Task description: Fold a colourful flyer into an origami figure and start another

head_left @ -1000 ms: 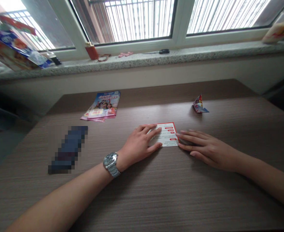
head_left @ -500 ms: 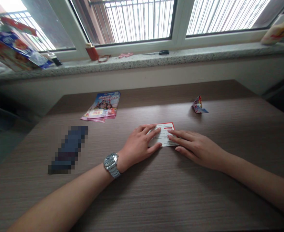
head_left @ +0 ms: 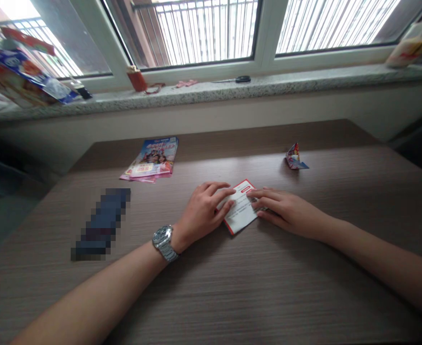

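A small white paper leaflet [head_left: 240, 215] with a red edge and printed lines lies turned at an angle on the table [head_left: 211, 297]. At its left side, my left hand [head_left: 211, 206], with a silver wristwatch [head_left: 165, 242] on the wrist, touches it with thumb and fingers apart. My right hand [head_left: 285, 211] rests over the right corner, fingers stretched out and partly hiding that corner. Neither hand is closed round the paper. Whether the leaflet is folded double, I cannot tell.
A stack of colourful flyers [head_left: 153, 158] lies at the back left. Nearer stands a pixelated dark object [head_left: 103, 223]. A folded paper piece [head_left: 295, 159] sits at the back right. On the windowsill are scissors [head_left: 242, 79], a red case [head_left: 136, 80] and bags [head_left: 24, 76].
The leaflet has turned from lying square to lying slantwise, one corner now pointing toward me. Both hands have shifted slightly with it, my left thumb moving up onto its edge.
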The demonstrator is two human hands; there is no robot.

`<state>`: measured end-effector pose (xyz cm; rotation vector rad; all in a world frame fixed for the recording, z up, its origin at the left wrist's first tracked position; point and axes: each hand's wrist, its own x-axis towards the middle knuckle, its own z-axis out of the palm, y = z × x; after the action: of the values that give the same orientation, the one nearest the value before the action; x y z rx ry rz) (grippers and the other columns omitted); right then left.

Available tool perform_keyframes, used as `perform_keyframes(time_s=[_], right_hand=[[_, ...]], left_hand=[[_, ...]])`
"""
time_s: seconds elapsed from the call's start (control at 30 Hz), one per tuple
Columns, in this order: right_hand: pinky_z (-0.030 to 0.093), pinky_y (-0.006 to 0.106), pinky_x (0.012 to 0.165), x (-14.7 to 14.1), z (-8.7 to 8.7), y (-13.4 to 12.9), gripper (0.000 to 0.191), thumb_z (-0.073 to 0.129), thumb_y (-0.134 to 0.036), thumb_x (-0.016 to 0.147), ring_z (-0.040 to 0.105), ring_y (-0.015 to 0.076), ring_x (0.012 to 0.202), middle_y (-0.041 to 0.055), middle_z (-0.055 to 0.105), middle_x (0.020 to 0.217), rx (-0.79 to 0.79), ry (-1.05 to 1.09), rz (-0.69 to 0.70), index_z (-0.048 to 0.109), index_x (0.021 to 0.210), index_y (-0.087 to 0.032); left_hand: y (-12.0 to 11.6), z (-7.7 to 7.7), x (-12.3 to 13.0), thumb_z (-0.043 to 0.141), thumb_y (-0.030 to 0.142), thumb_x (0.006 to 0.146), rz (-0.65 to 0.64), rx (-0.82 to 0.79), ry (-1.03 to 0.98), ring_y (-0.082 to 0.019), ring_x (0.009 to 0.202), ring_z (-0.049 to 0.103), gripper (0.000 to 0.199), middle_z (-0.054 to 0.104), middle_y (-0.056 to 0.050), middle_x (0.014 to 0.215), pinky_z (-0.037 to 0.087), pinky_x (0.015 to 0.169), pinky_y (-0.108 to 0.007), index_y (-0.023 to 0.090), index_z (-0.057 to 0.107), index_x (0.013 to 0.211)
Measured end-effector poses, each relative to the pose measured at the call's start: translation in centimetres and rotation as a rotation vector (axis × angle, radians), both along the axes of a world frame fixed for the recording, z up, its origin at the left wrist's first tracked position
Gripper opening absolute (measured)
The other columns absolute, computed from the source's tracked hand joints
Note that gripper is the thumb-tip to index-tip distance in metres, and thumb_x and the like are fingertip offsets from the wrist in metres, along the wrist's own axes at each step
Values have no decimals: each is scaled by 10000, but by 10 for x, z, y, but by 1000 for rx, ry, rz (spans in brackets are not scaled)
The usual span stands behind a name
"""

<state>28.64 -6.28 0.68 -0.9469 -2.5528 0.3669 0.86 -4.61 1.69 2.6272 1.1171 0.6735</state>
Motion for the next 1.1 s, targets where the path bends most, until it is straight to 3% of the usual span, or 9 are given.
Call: perform_keyframes(time_s=[0.13,0.27,0.63,0.8,0.9,1.1], right_hand=[[445,500,1146,4,-1,15,151,529,-280,1019,624,256,1281,89,643,1413,-65,46,51,664,1077,-247],[454,471,1134,8,-2,27,157,563,-292,1007,598,244,1315,87,649,1408,-109,79,130,661,1120,-245],[554,463,1015,2,10,27,253,558,-278,998,655,264,1209,118,659,1360,-13,71,-80,670,1221,-244],[510,493,1091,-3,7,14,385,585,-324,990,592,283,1316,134,594,1456,-38,65,-88,613,1368,-253],[485,523,1119,-4,2,9,405,600,-333,982,552,304,1364,134,551,1505,-44,44,-80,608,1380,-257],[426,540,1172,-3,-8,9,403,599,-312,985,489,291,1422,129,533,1521,-45,51,-58,596,1384,-251]], left_hand=[[7,-4,-5,483,190,1035,-88,2,1,-239,1309,541,322,608,-67,1417,444,1114,-462,245,622,1320],[10,-7,-8,522,125,992,-200,-27,88,-232,1404,481,402,576,-50,1473,348,1208,-486,259,597,1364],[7,-6,-7,585,244,988,-73,42,111,-247,1195,591,278,665,-56,1276,348,1166,-524,276,666,1252],[8,-5,-7,589,271,987,-64,51,94,-255,1156,580,281,666,-71,1235,416,1093,-490,272,669,1256],[9,-6,-7,579,270,993,-71,42,82,-256,1168,575,283,653,-81,1258,455,1048,-464,260,665,1263],[9,-7,-6,557,267,1009,-104,19,75,-257,1292,535,312,586,-92,1402,443,1114,-464,237,633,1310]])
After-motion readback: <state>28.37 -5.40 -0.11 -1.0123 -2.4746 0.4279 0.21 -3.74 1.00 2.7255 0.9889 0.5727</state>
